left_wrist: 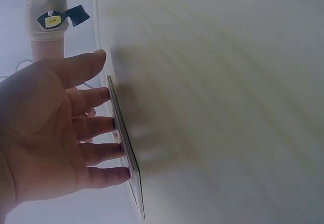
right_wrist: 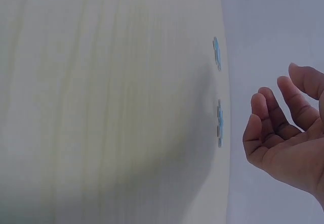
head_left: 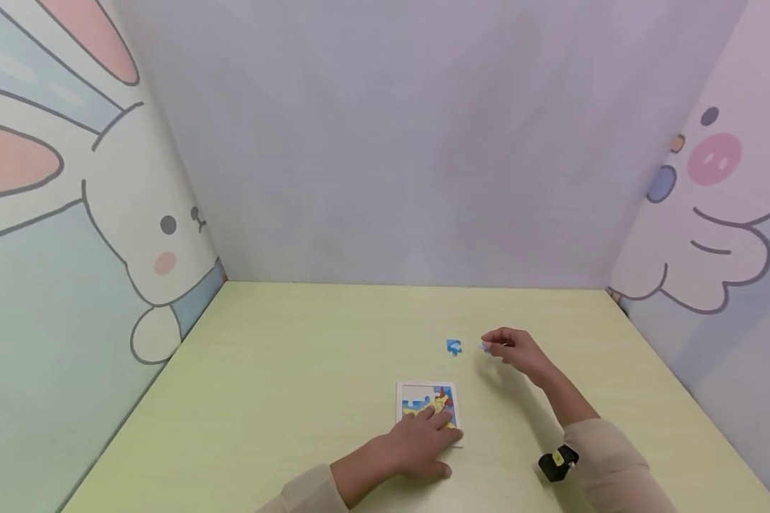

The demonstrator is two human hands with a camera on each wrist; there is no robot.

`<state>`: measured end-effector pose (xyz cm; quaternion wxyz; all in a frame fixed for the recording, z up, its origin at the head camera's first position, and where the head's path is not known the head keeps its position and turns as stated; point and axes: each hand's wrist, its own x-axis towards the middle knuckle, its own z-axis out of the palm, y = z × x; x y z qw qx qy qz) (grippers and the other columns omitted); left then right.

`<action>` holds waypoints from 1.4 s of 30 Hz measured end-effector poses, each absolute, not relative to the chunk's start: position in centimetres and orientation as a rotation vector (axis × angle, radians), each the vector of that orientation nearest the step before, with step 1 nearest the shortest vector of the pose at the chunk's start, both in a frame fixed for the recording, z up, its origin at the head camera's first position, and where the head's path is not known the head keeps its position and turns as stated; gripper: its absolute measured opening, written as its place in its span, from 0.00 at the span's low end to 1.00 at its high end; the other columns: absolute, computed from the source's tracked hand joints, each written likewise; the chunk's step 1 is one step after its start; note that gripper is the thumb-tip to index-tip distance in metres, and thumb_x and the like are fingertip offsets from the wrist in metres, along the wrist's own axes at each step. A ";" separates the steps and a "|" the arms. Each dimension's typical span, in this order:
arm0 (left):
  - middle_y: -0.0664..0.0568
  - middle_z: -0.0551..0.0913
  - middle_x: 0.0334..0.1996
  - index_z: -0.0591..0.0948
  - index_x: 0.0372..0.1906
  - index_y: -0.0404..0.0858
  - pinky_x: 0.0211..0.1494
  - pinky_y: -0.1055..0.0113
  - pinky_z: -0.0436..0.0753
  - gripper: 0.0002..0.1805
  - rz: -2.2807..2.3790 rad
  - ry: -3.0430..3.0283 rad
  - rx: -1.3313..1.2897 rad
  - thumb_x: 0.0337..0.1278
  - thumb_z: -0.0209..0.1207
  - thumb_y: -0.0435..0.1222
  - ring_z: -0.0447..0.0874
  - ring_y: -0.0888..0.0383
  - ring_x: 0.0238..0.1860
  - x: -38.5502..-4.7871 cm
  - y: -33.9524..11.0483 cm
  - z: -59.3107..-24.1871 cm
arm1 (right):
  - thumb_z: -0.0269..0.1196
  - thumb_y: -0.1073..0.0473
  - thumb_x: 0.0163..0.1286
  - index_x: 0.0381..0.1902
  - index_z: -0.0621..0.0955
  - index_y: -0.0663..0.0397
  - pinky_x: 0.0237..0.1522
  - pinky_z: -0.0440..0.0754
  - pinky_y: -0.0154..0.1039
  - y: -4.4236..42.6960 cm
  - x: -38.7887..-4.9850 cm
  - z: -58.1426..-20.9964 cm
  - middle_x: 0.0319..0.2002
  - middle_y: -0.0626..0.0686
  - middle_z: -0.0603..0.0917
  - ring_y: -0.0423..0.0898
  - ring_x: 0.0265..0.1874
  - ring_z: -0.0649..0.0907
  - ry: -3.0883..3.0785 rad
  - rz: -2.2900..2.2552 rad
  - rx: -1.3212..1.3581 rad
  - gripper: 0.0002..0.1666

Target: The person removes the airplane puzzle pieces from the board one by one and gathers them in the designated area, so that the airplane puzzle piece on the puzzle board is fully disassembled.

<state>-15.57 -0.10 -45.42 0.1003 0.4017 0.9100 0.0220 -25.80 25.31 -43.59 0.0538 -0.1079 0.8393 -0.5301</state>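
Note:
A white-framed puzzle board [head_left: 399, 400] lies on the table, partly filled with blue, yellow and red pieces. My left hand [head_left: 420, 445] rests on its lower part, covering some of the picture. In the left wrist view, the straight fingers of that hand [left_wrist: 48, 127] touch the board [left_wrist: 129, 148]. A blue and white piece [head_left: 453, 347] lies beyond the board. Another blue piece [head_left: 485, 347] is at the fingertips of my right hand [head_left: 521, 355]. The right wrist view shows that hand [right_wrist: 296, 138] loosely curled above the table, apart from both pieces [right_wrist: 217, 54], [right_wrist: 220, 123].
The pale yellow-green table [head_left: 282, 356] is bounded by a plain grey back wall [head_left: 385, 142]. Side walls carry a cartoon rabbit [head_left: 141, 214] at left and a pig [head_left: 712, 214] at right. A black wrist camera [head_left: 558, 463] sits at the right sleeve.

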 end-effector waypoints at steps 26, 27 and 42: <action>0.59 0.64 0.65 0.72 0.61 0.57 0.53 0.52 0.72 0.27 0.097 2.663 1.198 0.55 0.58 0.54 0.61 0.52 0.64 -16.0 -0.2 -45.5 | 0.63 0.62 0.64 0.41 0.80 0.65 0.31 0.73 0.34 21.6 -23.8 -46.5 0.32 0.51 0.79 0.48 0.31 0.74 2.579 -1.397 -0.581 0.12; 0.59 0.64 0.65 0.72 0.61 0.57 0.53 0.52 0.72 0.27 0.100 2.663 1.198 0.55 0.58 0.54 0.61 0.52 0.64 -16.0 -0.2 -45.5 | 0.62 0.62 0.63 0.41 0.80 0.65 0.31 0.72 0.34 21.4 -23.8 -46.6 0.31 0.51 0.78 0.48 0.31 0.74 2.577 -1.393 -0.597 0.11; 0.58 0.63 0.65 0.72 0.62 0.56 0.50 0.51 0.74 0.28 0.082 2.672 1.247 0.54 0.59 0.53 0.61 0.52 0.64 -15.7 -0.2 -45.1 | 0.70 0.59 0.55 0.34 0.81 0.58 0.30 0.71 0.34 18.6 -23.4 -47.7 0.26 0.45 0.75 0.43 0.27 0.72 2.648 -1.222 -0.691 0.11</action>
